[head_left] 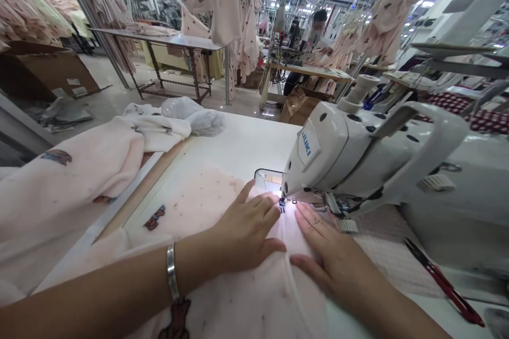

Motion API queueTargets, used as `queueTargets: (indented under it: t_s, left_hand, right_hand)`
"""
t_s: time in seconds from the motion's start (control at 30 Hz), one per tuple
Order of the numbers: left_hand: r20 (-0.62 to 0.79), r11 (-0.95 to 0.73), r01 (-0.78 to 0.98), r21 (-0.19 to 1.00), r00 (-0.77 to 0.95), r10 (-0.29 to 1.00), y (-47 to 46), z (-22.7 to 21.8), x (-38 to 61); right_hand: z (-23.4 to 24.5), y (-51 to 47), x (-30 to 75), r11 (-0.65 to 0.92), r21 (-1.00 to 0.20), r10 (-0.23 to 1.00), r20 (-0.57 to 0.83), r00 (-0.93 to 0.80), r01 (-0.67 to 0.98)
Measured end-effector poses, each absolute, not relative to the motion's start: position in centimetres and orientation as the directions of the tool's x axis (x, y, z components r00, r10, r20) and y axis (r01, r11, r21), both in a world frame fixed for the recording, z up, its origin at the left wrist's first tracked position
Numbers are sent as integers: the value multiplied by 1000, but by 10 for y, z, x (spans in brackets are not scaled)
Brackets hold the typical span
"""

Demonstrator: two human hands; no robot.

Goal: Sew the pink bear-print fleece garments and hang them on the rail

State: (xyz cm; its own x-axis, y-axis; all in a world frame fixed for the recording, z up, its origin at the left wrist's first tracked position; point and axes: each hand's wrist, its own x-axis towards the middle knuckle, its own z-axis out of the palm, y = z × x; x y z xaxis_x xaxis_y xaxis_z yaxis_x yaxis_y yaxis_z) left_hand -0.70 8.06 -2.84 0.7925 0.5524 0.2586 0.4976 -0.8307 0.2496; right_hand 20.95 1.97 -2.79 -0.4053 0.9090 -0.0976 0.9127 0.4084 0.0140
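Observation:
Pale pink printed fabric (pixel 199 196) spreads over the white sewing table and runs beneath the presser foot (pixel 282 204) of a white sewing machine (pixel 330 143). My left hand (pixel 246 225) lies on the cloth just left of the foot, its fingers spread and pressing down. On the right of the foot my right hand (pixel 330 243) rests flat, fingers stretched toward the needle area. Between the two hands a folded edge or seam (pixel 292 280) of the fabric runs down toward me. The machine's lamp lights the cloth around the needle.
Red-handled scissors (pixel 445 283) lie on the right of the table. More pink cloth (pixel 99 153) is heaped at the left, beside a clear plastic bag (pixel 194 116). Beyond stand a side table (pixel 159 37), cardboard boxes (pixel 43 71), hanging garments (pixel 222 0) and a person (pixel 314 32) at another machine.

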Motion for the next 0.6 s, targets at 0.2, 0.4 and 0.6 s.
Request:
queueTargets:
  t_s: [0.2,0.4,0.6]
  left_hand:
    - [249,-799,531,282,764,596,95,-32,0]
    - [258,-782,544,305,743,617,99,-34,2]
    - [286,-769,528,360,722,630,97,-31,0]
  right_hand:
    - [-22,32,212,319,-67,927,-188,-326,945]
    - [-27,35,217,278,-37,947,-158,-281,960]
    - [-34,37,224,365,52,930,-61,-362,929]
